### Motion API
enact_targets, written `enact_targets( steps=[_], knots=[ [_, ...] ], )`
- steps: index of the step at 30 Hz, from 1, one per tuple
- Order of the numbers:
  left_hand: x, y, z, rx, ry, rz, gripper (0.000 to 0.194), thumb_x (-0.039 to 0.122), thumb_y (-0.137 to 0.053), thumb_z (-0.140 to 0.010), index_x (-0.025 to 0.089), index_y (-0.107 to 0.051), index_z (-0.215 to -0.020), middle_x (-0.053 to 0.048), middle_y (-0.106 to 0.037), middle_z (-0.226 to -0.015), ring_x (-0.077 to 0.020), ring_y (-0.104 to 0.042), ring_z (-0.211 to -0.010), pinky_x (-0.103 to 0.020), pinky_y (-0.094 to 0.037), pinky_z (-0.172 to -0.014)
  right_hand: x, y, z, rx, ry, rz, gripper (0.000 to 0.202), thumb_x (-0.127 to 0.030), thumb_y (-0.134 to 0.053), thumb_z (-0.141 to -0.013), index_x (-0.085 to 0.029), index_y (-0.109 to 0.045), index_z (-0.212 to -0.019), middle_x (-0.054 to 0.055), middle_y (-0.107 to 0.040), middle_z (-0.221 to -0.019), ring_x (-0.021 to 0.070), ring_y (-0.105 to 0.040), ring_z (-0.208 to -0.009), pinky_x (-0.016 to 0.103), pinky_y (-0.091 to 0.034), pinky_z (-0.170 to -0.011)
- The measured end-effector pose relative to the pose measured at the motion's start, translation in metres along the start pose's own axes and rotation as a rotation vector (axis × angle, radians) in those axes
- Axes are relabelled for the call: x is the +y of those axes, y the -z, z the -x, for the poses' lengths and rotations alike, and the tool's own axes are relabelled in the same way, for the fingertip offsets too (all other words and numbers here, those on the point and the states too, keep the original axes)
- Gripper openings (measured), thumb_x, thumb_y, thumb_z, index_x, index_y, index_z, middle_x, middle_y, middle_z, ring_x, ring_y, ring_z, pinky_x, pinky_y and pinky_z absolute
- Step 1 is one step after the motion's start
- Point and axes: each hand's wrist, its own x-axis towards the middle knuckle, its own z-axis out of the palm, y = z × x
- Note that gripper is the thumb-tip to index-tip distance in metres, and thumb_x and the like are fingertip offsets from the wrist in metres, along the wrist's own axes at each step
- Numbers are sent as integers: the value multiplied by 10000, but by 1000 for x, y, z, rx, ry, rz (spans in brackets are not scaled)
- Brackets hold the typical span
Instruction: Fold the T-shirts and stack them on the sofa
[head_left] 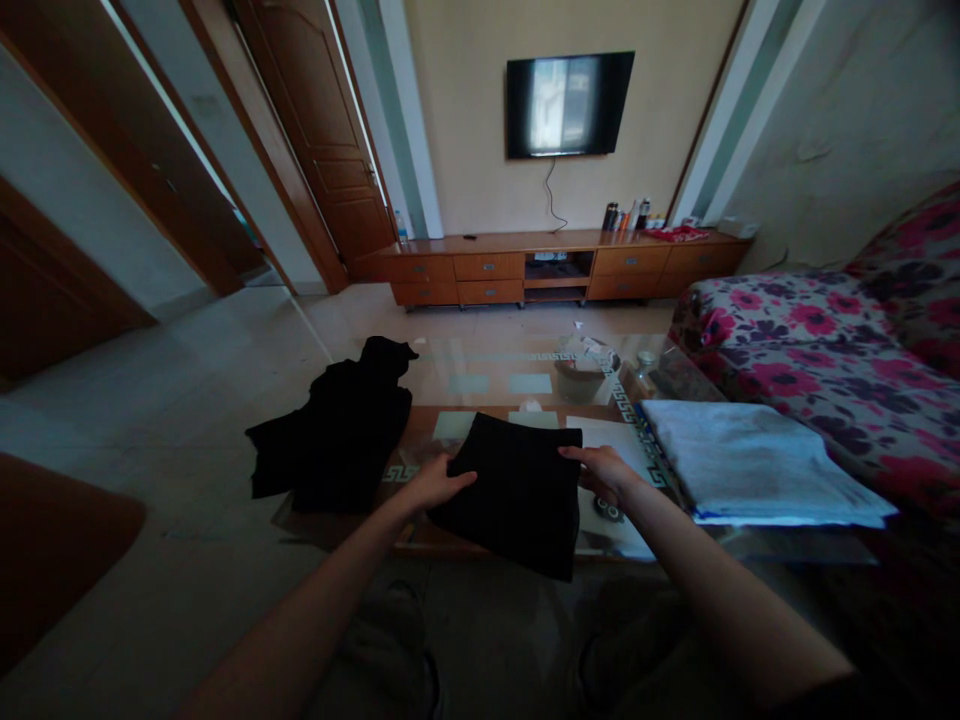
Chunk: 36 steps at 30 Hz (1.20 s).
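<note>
Between my two hands is a black folded garment (517,495), held over the near edge of the glass coffee table (450,395). My left hand (442,482) grips its left side, thumb on top. The garment's upper right side is pinched by my right hand (600,468), thumb on top and fingers beneath. What kind of garment it is does not show. To the left, a heap of black clothing (341,430) lies loosely on the table. A folded light grey-blue cloth (757,460) rests flat at the table's right end.
On the table's far side stands a bin-like container (581,380) with white crumpled material, seen at or through the glass, near a glass jar (645,365). A flowered sofa (810,330) borders the right. Beyond are a wooden TV cabinet (487,268) and a wall television (570,105).
</note>
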Motion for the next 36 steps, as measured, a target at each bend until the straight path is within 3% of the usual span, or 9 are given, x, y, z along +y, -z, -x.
enact_targets(
  steps=[3,6,10,14,19,24,29,33,36],
  knots=[
    [6,-2,7,-235,66,160,570,524,-837,-679,142,-697,-1079,-159,-759,-1116,-289,-725,-986,-326,-556,-808,-4,5,4,-196,-95,-87,383,-395,-835,-754,-146,-686,-1003,133,-770,-1055,175,-730,-812,239,-565,-666],
    [7,-7,12,-346,139,295,540,536,-833,-683,141,-726,-1037,-165,-758,-1125,-283,-733,-971,-318,-569,-793,-2,6,9,-272,-94,-25,421,-407,-871,-712,-163,-717,-1018,123,-777,-1068,208,-742,-885,281,-589,-748],
    [2,-15,10,-342,164,418,526,415,-856,-662,172,-702,-1102,-134,-763,-1119,-277,-730,-988,-345,-574,-842,1,2,13,-162,130,59,388,-281,-889,-650,-185,-730,-989,79,-789,-1025,225,-738,-912,316,-581,-854],
    [4,-19,11,-420,149,511,580,263,-879,-601,154,-673,-1132,-128,-760,-1110,-268,-721,-1004,-382,-555,-922,-21,1,25,-157,289,11,396,-338,-863,-690,-208,-704,-1029,50,-783,-1027,223,-728,-902,347,-583,-856],
    [26,-17,21,-315,-106,607,712,188,-917,-570,159,-629,-1220,-141,-712,-1250,-275,-679,-1136,-425,-496,-1046,-69,16,66,-217,479,-33,414,-385,-882,-712,-213,-704,-1043,37,-774,-1055,211,-722,-936,343,-579,-888],
    [45,-13,28,-260,-331,527,670,279,-928,-637,161,-658,-1239,-126,-696,-1301,-286,-646,-1201,-446,-465,-1094,-85,42,89,-158,482,-46,386,-379,-926,-659,-237,-736,-963,37,-785,-1007,234,-735,-901,354,-610,-848],
    [52,-11,29,-359,-290,504,461,368,-886,-713,126,-734,-1075,-128,-758,-1140,-284,-705,-1052,-455,-499,-1033,-82,59,87,-140,475,-74,434,-393,-910,-684,-238,-736,-1050,46,-785,-1068,256,-746,-963,352,-614,-876],
    [54,-15,38,-465,-292,649,567,344,-861,-756,163,-666,-1257,-135,-720,-1241,-275,-687,-1116,-437,-493,-1039,-77,55,85,-133,414,-160,434,-406,-891,-716,-241,-725,-1081,47,-788,-1075,260,-753,-980,372,-604,-933],
    [55,-17,44,-444,-303,705,574,337,-846,-778,178,-641,-1290,-135,-704,-1270,-273,-672,-1151,-423,-486,-1051,-72,49,83,-154,342,-187,407,-390,-886,-727,-237,-720,-1066,51,-790,-1074,259,-756,-981,384,-599,-957]
  ],
)
